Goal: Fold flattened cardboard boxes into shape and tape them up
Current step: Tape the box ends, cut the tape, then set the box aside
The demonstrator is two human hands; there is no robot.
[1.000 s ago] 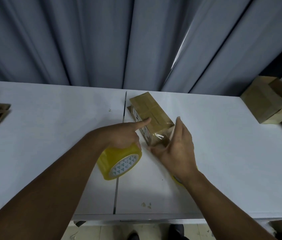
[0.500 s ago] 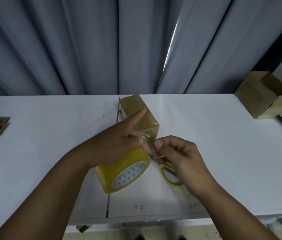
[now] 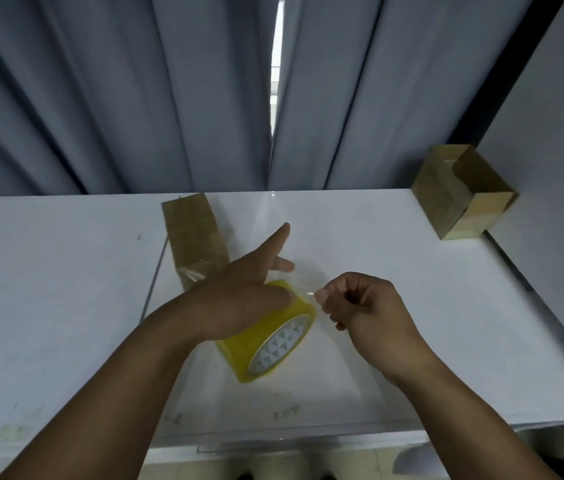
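Boxes number two on the white table (image 3: 48,306), along with one roll of tape and two hands. The taped box (image 3: 195,237) lies left of centre, near the table's far edge. It is closed and glossy with tape, so its contents cannot be seen. Its long axis runs away from the person, with the far end leaning slightly left.

Just beside its near end, the left hand (image 3: 239,299) grips the yellow tape roll (image 3: 266,341). The thumb is laid across the roll's top and the index finger sticks out straight. The roll is tilted, and its printed core faces down and to the right.

To the right, the right hand (image 3: 363,306) has its fingers curled and its thumb and forefinger pinched on a tape strip (image 3: 303,289) drawn from the roll.

The second box (image 3: 460,192) stands well apart at the far right corner with a flap raised, and its inside cannot be made out. Grey curtains (image 3: 100,98) hang behind the table.
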